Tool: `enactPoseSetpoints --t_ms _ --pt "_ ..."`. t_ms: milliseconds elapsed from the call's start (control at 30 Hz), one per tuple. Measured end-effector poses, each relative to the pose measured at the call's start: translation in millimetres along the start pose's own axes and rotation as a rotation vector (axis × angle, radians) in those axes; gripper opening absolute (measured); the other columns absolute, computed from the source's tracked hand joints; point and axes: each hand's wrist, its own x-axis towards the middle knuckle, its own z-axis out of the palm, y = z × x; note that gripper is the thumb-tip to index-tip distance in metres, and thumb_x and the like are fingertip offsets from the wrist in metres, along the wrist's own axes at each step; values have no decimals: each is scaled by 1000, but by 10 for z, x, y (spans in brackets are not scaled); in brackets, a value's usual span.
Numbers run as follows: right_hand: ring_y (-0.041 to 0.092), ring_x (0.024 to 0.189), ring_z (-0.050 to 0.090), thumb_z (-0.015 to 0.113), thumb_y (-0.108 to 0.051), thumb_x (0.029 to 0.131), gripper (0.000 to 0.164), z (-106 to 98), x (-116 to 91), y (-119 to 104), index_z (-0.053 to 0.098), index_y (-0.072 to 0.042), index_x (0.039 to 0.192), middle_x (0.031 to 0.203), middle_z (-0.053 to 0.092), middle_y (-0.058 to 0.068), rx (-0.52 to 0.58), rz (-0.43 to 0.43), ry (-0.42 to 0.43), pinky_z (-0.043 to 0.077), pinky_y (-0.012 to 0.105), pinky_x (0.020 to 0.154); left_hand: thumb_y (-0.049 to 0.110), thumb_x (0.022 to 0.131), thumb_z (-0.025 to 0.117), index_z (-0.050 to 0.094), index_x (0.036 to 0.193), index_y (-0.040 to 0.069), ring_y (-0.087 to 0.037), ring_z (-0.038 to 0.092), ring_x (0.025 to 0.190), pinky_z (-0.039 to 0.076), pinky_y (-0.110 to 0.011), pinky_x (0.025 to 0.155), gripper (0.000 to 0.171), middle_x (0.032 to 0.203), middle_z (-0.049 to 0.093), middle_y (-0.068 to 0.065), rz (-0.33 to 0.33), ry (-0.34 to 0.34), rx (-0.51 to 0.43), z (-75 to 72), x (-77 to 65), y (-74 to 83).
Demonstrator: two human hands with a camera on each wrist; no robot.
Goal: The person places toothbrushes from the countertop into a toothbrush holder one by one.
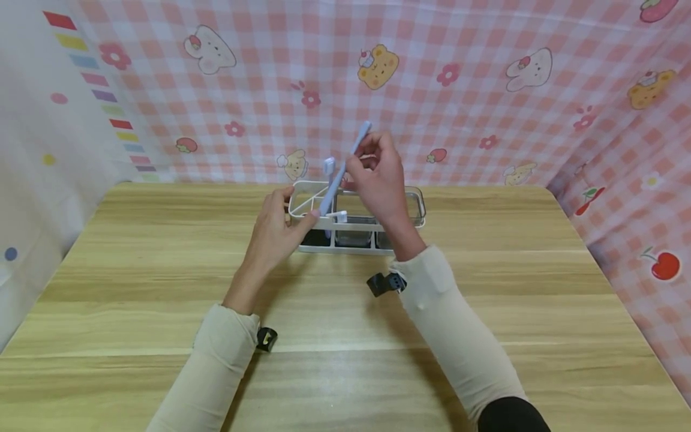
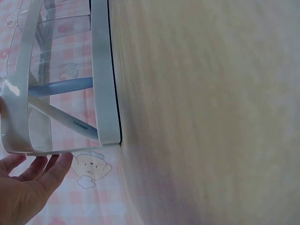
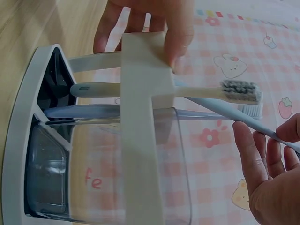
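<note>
A white toothbrush holder [image 1: 353,227] with clear cups stands on the table, seen also in both wrist views. My left hand [image 1: 278,225] grips its left end, thumb at the front rim and fingers round the side. With thumb and fingertips, my right hand [image 1: 380,177] pinches a light blue toothbrush [image 1: 337,180] that slants over the holder's left section. Its lower end reaches the rim near my left thumb; whether it is inside cannot be told. A white toothbrush [image 3: 199,92] with grey bristles and another blue toothbrush [image 3: 84,111] lean inside the holder.
The wooden table [image 1: 302,378] extends around the holder. Behind it hangs a pink checked cloth [image 1: 432,120] with cartoon animals, which continues along the right side. Black wrist straps [image 1: 385,284] stick out from the sleeves.
</note>
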Motion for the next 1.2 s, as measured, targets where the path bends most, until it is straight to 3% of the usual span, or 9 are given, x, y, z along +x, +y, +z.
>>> enactPoseSetpoints --t_ms 200,467,900,1200 --pt "24 82 62 55 5 94 18 21 -28 52 48 2 109 98 54 10 -1 29 -5 61 48 69 39 94 68 42 145 -3 -29 52 111 52 -44 90 71 127 50 -19 0 4 9 4 5 -7" --pt "23 88 62 57 4 95 20 56 -87 121 46 2 112 102 53 13 -43 27 -50 62 45 72 39 94 68 41 145 -3 -29 52 111 52 -43 90 71 127 50 -18 -7 -2 14 6 0 -4" --pt "23 91 63 59 5 93 18 136 -134 114 50 -1 107 101 60 13 -304 -130 -161 59 31 66 38 94 67 41 145 -2 -29 52 112 53 -43 90 70 127 50 -18 -1 6 12 1 2 -3" --pt "22 94 63 60 8 91 21 170 -152 158 51 -2 107 103 62 13 -387 -123 -200 58 31 77 37 94 68 41 145 -2 -29 52 112 53 -44 91 69 128 50 -20 6 5 12 0 10 -1"
